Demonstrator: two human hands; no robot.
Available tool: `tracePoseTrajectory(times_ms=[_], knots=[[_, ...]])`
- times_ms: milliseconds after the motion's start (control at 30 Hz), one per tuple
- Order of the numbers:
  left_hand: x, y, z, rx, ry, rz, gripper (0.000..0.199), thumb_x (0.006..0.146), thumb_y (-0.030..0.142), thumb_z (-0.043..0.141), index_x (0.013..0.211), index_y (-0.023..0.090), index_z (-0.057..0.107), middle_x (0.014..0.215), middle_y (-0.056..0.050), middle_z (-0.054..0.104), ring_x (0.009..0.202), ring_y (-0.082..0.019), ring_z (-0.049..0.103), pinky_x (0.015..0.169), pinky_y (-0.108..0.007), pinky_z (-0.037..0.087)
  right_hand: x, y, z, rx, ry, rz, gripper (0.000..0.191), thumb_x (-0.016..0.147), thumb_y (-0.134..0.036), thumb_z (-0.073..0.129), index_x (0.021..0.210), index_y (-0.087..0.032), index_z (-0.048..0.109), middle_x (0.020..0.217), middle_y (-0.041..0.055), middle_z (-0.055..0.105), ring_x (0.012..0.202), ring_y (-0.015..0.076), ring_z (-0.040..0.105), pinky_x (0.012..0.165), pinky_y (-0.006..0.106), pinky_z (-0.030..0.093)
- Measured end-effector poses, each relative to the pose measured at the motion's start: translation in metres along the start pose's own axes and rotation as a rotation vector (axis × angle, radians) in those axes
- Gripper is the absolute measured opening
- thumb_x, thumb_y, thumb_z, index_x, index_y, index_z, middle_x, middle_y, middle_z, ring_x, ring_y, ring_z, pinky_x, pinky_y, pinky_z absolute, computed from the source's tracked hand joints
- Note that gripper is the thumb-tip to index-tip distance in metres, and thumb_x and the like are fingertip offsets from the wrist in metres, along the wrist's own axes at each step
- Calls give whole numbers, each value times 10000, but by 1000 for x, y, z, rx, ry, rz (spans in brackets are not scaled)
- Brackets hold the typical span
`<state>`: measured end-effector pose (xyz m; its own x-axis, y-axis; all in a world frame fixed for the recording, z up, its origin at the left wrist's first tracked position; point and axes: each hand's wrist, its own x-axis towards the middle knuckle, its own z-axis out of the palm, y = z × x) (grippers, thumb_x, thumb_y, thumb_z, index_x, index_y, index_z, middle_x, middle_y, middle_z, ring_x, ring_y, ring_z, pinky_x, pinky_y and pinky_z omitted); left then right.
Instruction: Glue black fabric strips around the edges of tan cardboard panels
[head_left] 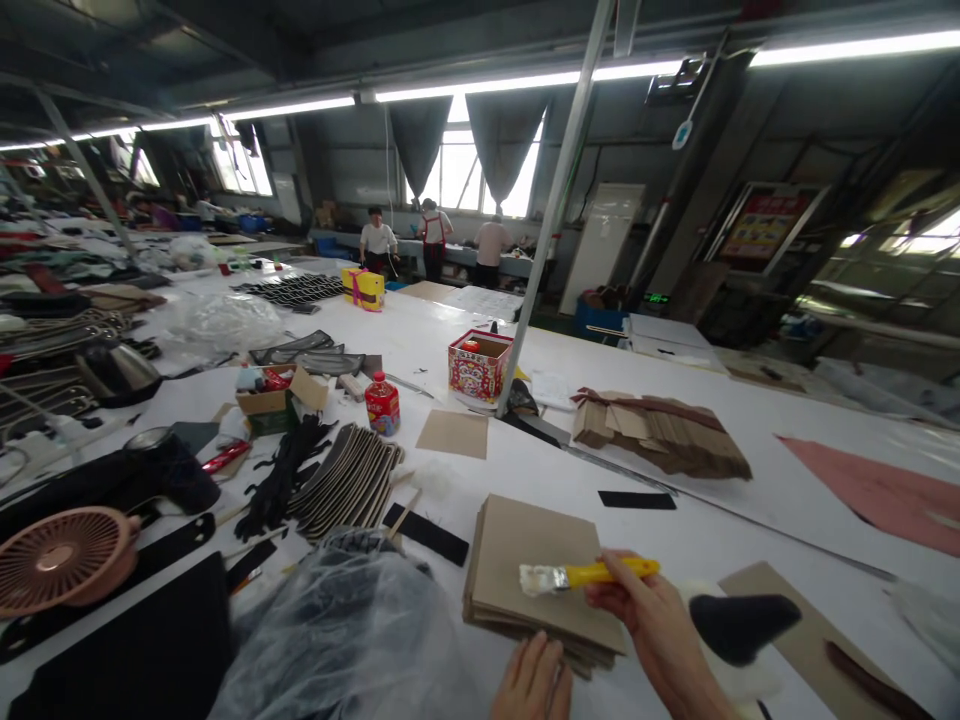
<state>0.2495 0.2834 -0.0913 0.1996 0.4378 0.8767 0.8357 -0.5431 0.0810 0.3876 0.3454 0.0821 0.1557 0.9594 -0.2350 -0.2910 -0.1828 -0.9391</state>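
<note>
One left hand, one right hand, one brush
The desk bears one stack of tan boards, its layers too fine to count, and one loose tan board behind it; one red bottle, one red patterned box, one yellow box and one open carton; one pink fan and one kettle; at least two black strips; one pink sheet; one row of black curved pieces, too overlapped to number. Beyond are three people near two dark curtains, and one framed poster; figures at far left are too small to count.
</note>
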Motion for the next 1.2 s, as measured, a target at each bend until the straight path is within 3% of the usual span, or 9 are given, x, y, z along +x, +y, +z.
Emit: tracePoseTrajectory(times_ms=[67, 167, 367, 467, 700, 867, 1033, 1100, 1200], knots=[[25, -9, 15, 13, 24, 12, 216, 827, 308, 499, 943, 210, 652, 960, -22, 727, 935, -199, 647, 795, -323, 518, 17, -4, 18, -26, -35, 18, 357, 594, -420, 815, 781, -201, 603, 592, -10, 673, 515, 165, 629, 517, 268, 553], [41, -18, 25, 53, -41, -11, 247, 825, 338, 485, 949, 199, 647, 925, -41, 732, 881, -213, 661, 764, -336, 511, 32, -1, 42, -136, -110, 25, 364, 645, -477, 755, 768, -196, 559, 523, -6, 653, 471, 165, 612, 474, 266, 523], [21, -11, 56, 108, 154, -135, 234, 798, 119, 435, 859, 228, 633, 769, -33, 730, 774, -201, 679, 758, -344, 483, 41, 16, 71, -376, -235, 79, 254, 750, -448, 602, 722, -205, 535, 427, -21, 612, 390, 162, 585, 428, 255, 492], [10, -10, 68, 139, 156, -123, 225, 818, 133, 430, 846, 235, 629, 740, -44, 726, 747, -206, 683, 748, -351, 484, 58, 21, 73, -422, -177, 13, 223, 730, -431, 604, 695, -220, 542, 433, -28, 613, 413, 178, 607, 436, 271, 512], [19, -24, 53, 181, 19, 53, 161, 841, 148, 488, 861, 212, 634, 786, -38, 726, 763, -163, 676, 772, -294, 471, 106, 10, 46, -423, 83, -132, 254, 717, -467, 580, 762, -220, 540, 483, -19, 635, 493, 214, 643, 497, 327, 562], [33, -28, 40, 137, -81, 17, 263, 810, 90, 458, 903, 248, 647, 839, 2, 736, 788, -171, 674, 738, -311, 468, 108, -1, 1, -441, 154, -113, 276, 687, -473, 585, 745, -209, 529, 431, -1, 609, 460, 241, 629, 495, 371, 560], [39, -30, 38, 72, -253, -11, 150, 786, 212, 571, 912, 249, 644, 936, -26, 723, 835, -197, 656, 720, -332, 495, 99, -28, -49, -512, 281, -171, 318, 704, -508, 569, 772, -199, 545, 453, 1, 599, 502, 246, 625, 546, 384, 539], [44, -30, 35, 61, -328, -27, 138, 774, 241, 611, 909, 246, 636, 999, -31, 709, 888, -208, 646, 746, -335, 504, 85, -36, -53, -583, 218, -258, 307, 737, -503, 570, 788, -200, 562, 525, -2, 606, 562, 222, 615, 598, 354, 515], [55, -29, 27, 58, -427, -57, 143, 765, 210, 640, 905, 237, 622, 1038, -15, 694, 940, -212, 633, 778, -329, 510, 50, -37, -43, -864, -108, -487, 239, 844, -418, 501, 759, -205, 569, 692, 9, 599, 671, 181, 574, 667, 313, 454]])
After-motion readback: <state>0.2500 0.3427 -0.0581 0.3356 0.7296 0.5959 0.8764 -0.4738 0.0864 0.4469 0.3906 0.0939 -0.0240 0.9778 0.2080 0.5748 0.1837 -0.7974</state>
